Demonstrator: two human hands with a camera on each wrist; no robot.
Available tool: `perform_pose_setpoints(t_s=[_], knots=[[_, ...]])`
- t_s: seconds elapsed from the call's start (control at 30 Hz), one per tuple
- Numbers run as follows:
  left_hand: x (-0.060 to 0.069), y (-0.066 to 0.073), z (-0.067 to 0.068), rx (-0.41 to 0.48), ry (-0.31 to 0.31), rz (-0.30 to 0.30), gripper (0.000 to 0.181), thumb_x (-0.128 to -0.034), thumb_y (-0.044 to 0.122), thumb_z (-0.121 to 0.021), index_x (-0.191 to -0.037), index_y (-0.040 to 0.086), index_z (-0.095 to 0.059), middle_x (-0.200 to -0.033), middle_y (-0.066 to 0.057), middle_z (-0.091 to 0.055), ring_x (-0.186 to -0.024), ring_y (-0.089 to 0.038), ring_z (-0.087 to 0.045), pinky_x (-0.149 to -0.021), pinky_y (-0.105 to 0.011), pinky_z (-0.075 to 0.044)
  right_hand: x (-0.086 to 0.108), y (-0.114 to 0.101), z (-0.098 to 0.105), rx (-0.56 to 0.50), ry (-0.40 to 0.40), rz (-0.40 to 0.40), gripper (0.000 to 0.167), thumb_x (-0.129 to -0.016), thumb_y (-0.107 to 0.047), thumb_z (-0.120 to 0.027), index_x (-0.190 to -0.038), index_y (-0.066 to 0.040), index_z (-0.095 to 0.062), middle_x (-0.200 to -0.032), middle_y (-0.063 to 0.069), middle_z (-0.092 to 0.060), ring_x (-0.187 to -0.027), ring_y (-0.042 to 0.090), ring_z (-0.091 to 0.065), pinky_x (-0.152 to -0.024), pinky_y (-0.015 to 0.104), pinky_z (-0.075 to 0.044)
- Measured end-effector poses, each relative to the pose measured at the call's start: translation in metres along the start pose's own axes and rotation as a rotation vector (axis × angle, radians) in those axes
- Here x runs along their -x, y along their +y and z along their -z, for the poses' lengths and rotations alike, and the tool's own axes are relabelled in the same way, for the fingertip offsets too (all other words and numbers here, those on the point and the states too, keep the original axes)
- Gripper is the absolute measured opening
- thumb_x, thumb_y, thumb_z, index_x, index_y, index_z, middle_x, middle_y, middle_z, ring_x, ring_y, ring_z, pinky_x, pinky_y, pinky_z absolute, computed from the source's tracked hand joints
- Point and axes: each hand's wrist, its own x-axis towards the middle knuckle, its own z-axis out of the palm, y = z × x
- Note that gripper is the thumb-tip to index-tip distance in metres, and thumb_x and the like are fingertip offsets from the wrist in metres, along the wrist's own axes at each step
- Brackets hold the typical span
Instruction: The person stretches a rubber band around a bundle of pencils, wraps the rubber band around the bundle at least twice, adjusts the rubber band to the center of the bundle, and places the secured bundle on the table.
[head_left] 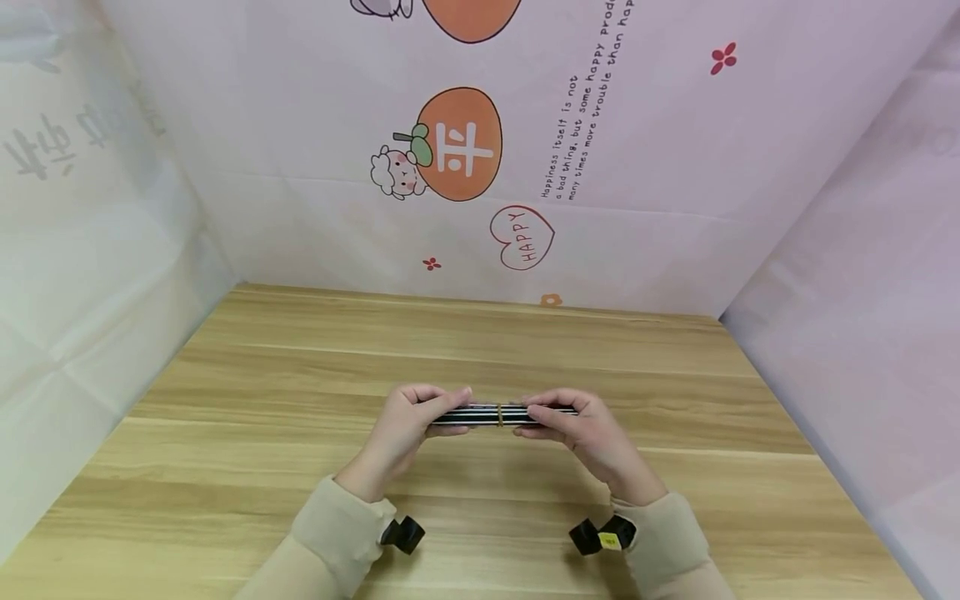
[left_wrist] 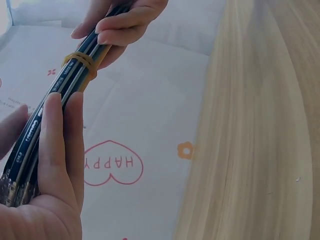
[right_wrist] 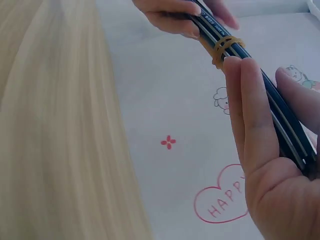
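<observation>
A bundle of dark blue pencils with pale stripes (head_left: 480,415) is held level between both hands, over the wooden table. Around its middle goes a yellowish rubber band (head_left: 500,416), looped more than once in the left wrist view (left_wrist: 80,61). My left hand (head_left: 402,423) grips the left end between thumb and fingers; clear wrapping or caps (left_wrist: 15,192) seem to cover the pencil ends there. The right end is gripped by my right hand (head_left: 587,427), its fingertips close to the band in the right wrist view. My palms hide part of the pencil ends.
The wood-grain table (head_left: 480,350) extends around the hands. A white printed cloth (head_left: 645,167) hangs behind it, and pale cloth walls (head_left: 90,250) stand at both sides. Each wrist carries a small black camera (head_left: 405,534) on a beige sleeve.
</observation>
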Motion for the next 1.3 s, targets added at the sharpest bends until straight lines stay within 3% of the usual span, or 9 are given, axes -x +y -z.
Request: perform_pose_setpoints(t_s=[0.13, 0.27, 0.43, 0.6, 0.7, 0.83, 0.93, 1.1, 1.3], knots=[[-0.003, -0.004, 0.001, -0.015, 0.058, 0.007, 0.012, -0.0928, 0.014, -0.070, -0.087, 0.003, -0.071, -0.091, -0.010, -0.074, -0.080, -0.018, -0.072, -0.071, -0.031, -0.065, -0.002, 0.005, -0.003, -0.038, -0.033, 0.008, 0.023, -0.096, 0.005, -0.056, -0.102, -0.010, -0.073, -0.112, 0.002, -0.071, -0.100, 0.017, -0.071, -0.091, 0.033, -0.061], [-0.005, -0.006, 0.001, -0.045, 0.080, 0.005, 0.017, -0.0956, 0.016, -0.066, -0.096, -0.001, -0.069, -0.086, -0.008, -0.074, -0.075, -0.017, -0.072, -0.066, -0.030, -0.065, -0.003, 0.009, -0.006, -0.026, 0.007, -0.014, 0.025, -0.093, 0.007, -0.059, -0.101, -0.013, -0.073, -0.109, 0.000, -0.072, -0.096, 0.016, -0.072, -0.090, 0.032, -0.061], [-0.006, -0.008, 0.001, -0.107, 0.029, 0.023, 0.028, -0.0996, 0.023, -0.061, -0.104, -0.005, -0.065, -0.089, -0.005, -0.072, -0.071, -0.017, -0.072, -0.059, -0.028, -0.064, -0.003, 0.012, -0.005, -0.024, 0.085, -0.054, 0.026, -0.091, 0.008, -0.062, -0.097, -0.014, -0.075, -0.104, 0.002, -0.074, -0.090, 0.016, -0.073, -0.087, 0.032, -0.063], [-0.009, -0.008, 0.008, -0.206, -0.035, 0.072, 0.043, -0.0990, 0.027, -0.062, -0.119, -0.010, -0.059, -0.106, -0.014, -0.068, -0.068, -0.015, -0.069, -0.053, -0.023, -0.061, -0.004, 0.014, 0.002, -0.044, 0.130, -0.063, 0.022, -0.091, 0.006, -0.064, -0.094, -0.012, -0.077, -0.104, 0.006, -0.075, -0.090, 0.020, -0.074, -0.086, 0.034, -0.063], [-0.010, -0.007, 0.015, -0.243, -0.037, 0.084, 0.044, -0.0958, 0.024, -0.066, -0.123, -0.010, -0.059, -0.112, -0.014, -0.069, -0.070, -0.014, -0.069, -0.055, -0.024, -0.061, -0.004, 0.015, 0.006, -0.064, 0.137, -0.066, 0.022, -0.090, 0.006, -0.064, -0.093, -0.011, -0.077, -0.103, 0.006, -0.076, -0.089, 0.020, -0.074, -0.086, 0.033, -0.063], [-0.012, -0.005, 0.024, -0.240, -0.010, 0.079, 0.035, -0.0915, 0.020, -0.072, -0.115, -0.005, -0.067, -0.104, -0.005, -0.072, -0.076, -0.016, -0.071, -0.059, -0.026, -0.062, -0.004, 0.015, 0.012, -0.083, 0.161, -0.080, 0.026, -0.091, 0.007, -0.062, -0.091, -0.014, -0.077, -0.101, 0.002, -0.076, -0.087, 0.017, -0.074, -0.085, 0.031, -0.063], [-0.013, -0.004, 0.029, -0.225, 0.006, 0.063, 0.030, -0.0902, 0.016, -0.073, -0.112, -0.004, -0.069, -0.102, -0.007, -0.073, -0.081, -0.021, -0.073, -0.064, -0.029, -0.064, -0.004, 0.014, 0.016, -0.074, 0.179, -0.090, 0.029, -0.092, 0.008, -0.061, -0.091, -0.016, -0.077, -0.099, 0.001, -0.076, -0.086, 0.016, -0.074, -0.083, 0.029, -0.063], [-0.014, -0.005, 0.033, -0.199, 0.037, 0.046, 0.036, -0.0907, 0.010, -0.072, -0.118, -0.011, -0.064, -0.100, -0.006, -0.073, -0.083, -0.026, -0.074, -0.070, -0.034, -0.066, -0.005, 0.016, 0.023, -0.049, 0.199, -0.098, 0.031, -0.092, 0.009, -0.059, -0.091, -0.016, -0.077, -0.097, 0.002, -0.076, -0.085, 0.014, -0.074, -0.083, 0.027, -0.063], [-0.016, -0.008, 0.035, -0.191, 0.048, 0.043, 0.038, -0.0935, 0.007, -0.067, -0.124, -0.015, -0.058, -0.099, -0.006, -0.071, -0.081, -0.022, -0.073, -0.071, -0.032, -0.065, -0.005, 0.020, 0.031, -0.019, 0.216, -0.115, 0.026, -0.091, 0.009, -0.061, -0.092, -0.012, -0.077, -0.097, 0.001, -0.076, -0.086, 0.013, -0.074, -0.083, 0.027, -0.063]])
